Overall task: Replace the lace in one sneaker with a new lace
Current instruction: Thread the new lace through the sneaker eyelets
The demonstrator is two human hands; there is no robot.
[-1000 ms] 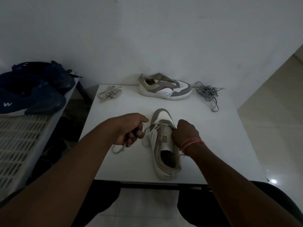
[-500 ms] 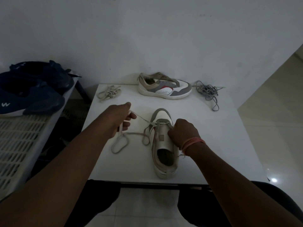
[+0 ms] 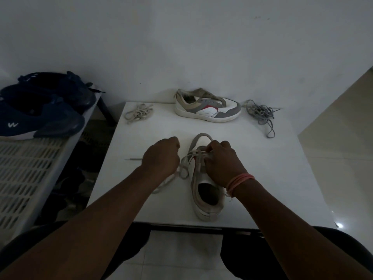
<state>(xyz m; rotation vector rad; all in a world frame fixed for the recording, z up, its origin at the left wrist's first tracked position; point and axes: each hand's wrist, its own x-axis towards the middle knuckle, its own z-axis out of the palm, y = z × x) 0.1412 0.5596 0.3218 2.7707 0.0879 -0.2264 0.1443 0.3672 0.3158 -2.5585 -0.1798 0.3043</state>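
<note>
Where hands [image 3: 161,156] crowd, spare sneaker [image 3: 207,108] beyond.

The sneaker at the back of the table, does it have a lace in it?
No. The far sneaker shows bare eyelets, and loose laces lie on the table at either side: a beige bundle and a grey bundle.

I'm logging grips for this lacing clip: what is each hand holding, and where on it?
Left hand grips the lace's loose stretch beside the sneaker. Right hand pinches the lace at the eyelets.
</note>
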